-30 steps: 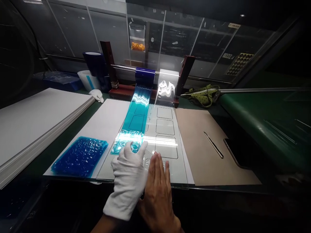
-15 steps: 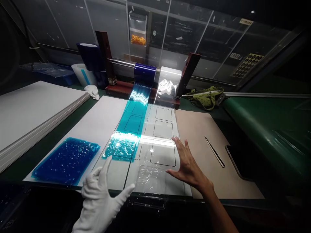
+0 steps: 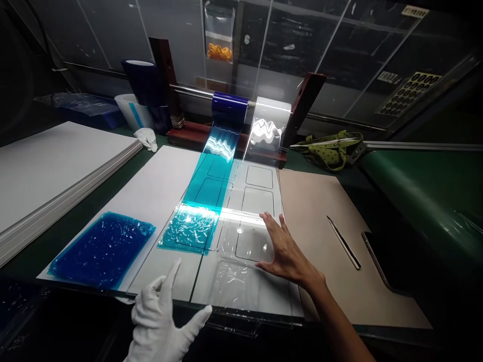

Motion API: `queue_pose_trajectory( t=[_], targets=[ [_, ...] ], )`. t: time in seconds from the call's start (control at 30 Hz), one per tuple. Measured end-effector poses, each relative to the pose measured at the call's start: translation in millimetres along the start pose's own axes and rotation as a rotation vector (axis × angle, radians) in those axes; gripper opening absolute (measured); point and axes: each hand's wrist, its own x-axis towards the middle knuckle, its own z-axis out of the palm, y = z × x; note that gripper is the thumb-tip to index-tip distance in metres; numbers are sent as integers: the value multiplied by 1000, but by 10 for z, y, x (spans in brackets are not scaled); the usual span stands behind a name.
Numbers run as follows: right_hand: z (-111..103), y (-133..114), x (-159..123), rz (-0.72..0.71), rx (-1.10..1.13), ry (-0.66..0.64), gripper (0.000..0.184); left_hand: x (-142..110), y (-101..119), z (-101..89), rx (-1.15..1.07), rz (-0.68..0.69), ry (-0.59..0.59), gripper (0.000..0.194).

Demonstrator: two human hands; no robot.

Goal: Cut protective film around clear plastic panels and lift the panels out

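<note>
My left hand (image 3: 162,317), in a white glove, is held near the front edge of the work surface with thumb and index finger spread and nothing between them. Above the right side of a pale sheet (image 3: 164,276) marked with dark rounded rectangles, my bare right hand (image 3: 289,254) is open, fingers apart. Whether its fingertips touch the clear film there I cannot tell. A translucent blue film strip (image 3: 207,193) runs down from a blue roll (image 3: 230,103) onto the sheet. Beside it hangs a clear film roll (image 3: 273,108). A clear rectangular piece (image 3: 234,284) lies nearest me.
At left lie a stack of blue film pieces (image 3: 100,251) and a thick stack of white sheets (image 3: 56,161). To the right, a pen (image 3: 343,241) and a phone (image 3: 385,261) rest by brown board (image 3: 309,201). A green patterned pouch (image 3: 332,151) sits behind.
The view has shifted slightly. My left hand has drawn a little toward me, away from the blue strip's end. My right hand has moved slightly left over the sheet. Both stay open.
</note>
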Motion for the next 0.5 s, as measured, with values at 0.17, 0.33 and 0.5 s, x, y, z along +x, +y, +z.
queue_pose_trajectory(
  t=[0.17,0.33,0.5],
  targets=[
    [61,74,18,-11,19,-5,111,-39,-50,15,22,16,-114,95],
    [29,61,-4,29,43,-5,118,-31,-85,31,9,-12,-126,99],
    [-214,-27,-315,255,15,216,105,38,-50,27,2,-42,-77,98]
  ],
)
